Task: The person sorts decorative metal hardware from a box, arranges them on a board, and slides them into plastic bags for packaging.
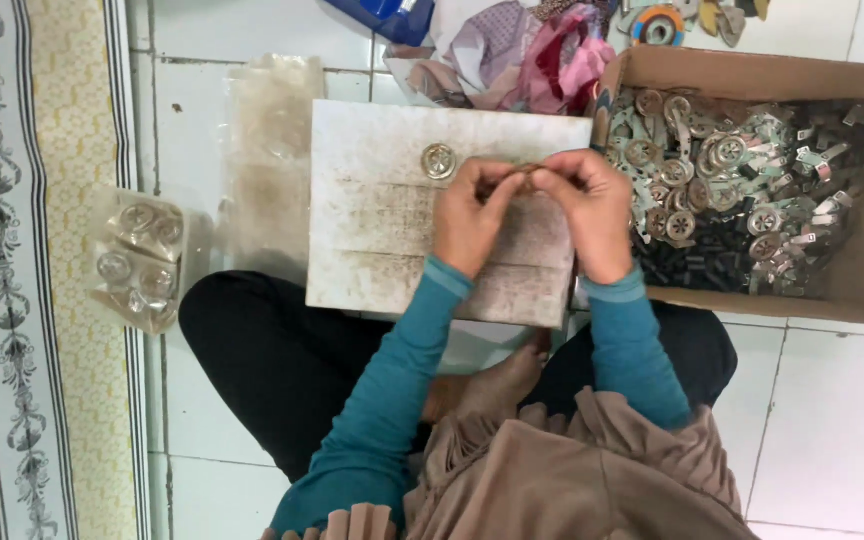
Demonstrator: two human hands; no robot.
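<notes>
My left hand [470, 214] and my right hand [589, 208] meet over a worn white block [382, 230] that rests by my knees. Both pinch a small metal piece [524, 175] between their fingertips; most of it is hidden by the fingers. A round silver metal disc [439, 161] lies on the block just left of my left hand. To the right of my right hand stands an open cardboard box [752, 72] holding several round metal parts with flat tabs [722, 175] and dark small pieces.
A clear plastic bag of round metal parts [139, 258] lies on the tiled floor at left, beside a patterned mat [12, 270]. An empty-looking clear bag [270, 130] sits left of the block. Crumpled cloth scraps [532, 50] and a tape roll [658, 25] lie behind.
</notes>
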